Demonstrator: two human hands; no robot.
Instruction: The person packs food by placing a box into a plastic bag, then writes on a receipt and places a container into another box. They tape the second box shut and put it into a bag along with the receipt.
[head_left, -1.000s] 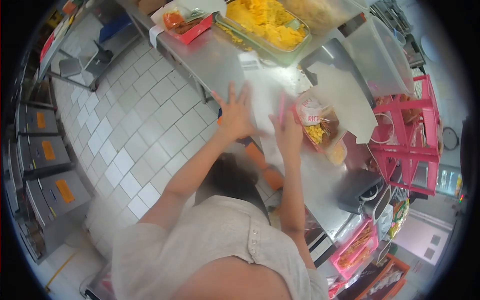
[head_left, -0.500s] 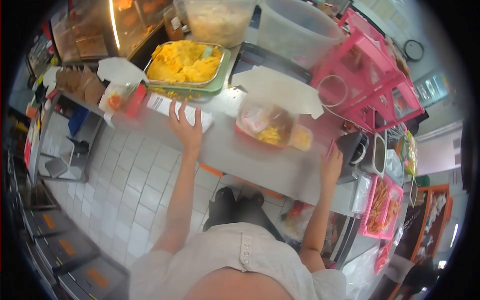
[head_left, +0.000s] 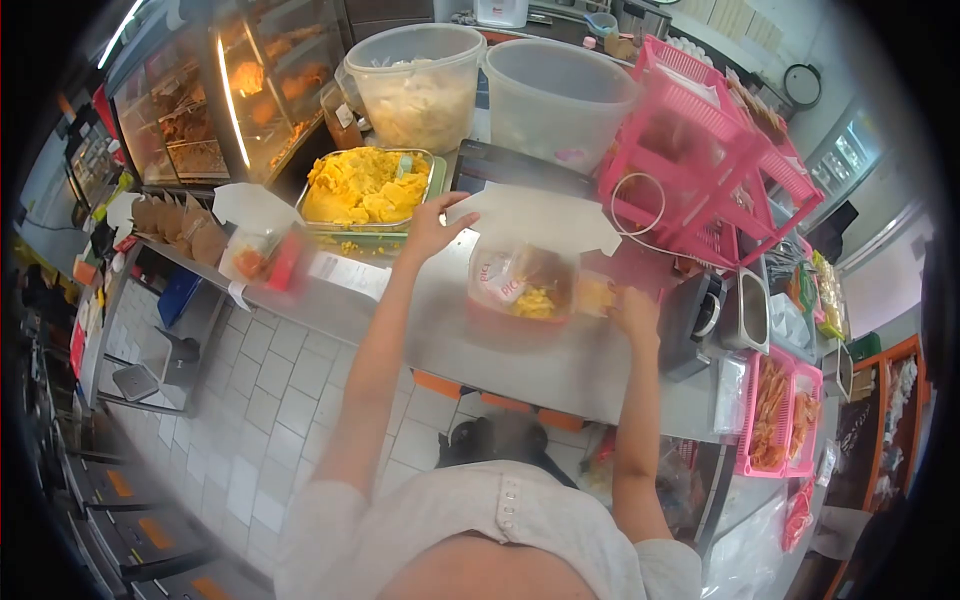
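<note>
Here, the red-sided food carton point(head_left: 515, 290) sits unclosed on the counter point(head_left: 480, 360), between the two hands, its length running roughly left to right. A paper-wrapped packet with red lettering point(head_left: 503, 275) lies in its left part, scrambled-looking yellow food point(head_left: 537, 303) in its near right part. Its white lid point(head_left: 545, 218) leans back on the far side, also longer from left to right. The left hand point(head_left: 440, 225), thumb and forefinger parted, is at the lid's left corner and is the nearer hand to it; whether it pinches the card, I cannot tell. The right hand point(head_left: 632, 312) is curled beside a small clear tub point(head_left: 595, 293) at the carton's right end; its fingertips are blurred, so a grip on the tub cannot be made out. Farther left stands a metal tray point(head_left: 438, 180) of yellow mash point(head_left: 365, 185); nearer left, a strip of printed paper point(head_left: 348, 275) and a second carton point(head_left: 265, 255), smeared by blur. The carton's near wall is blurred too, and the packet hides some of the contents.
</note>
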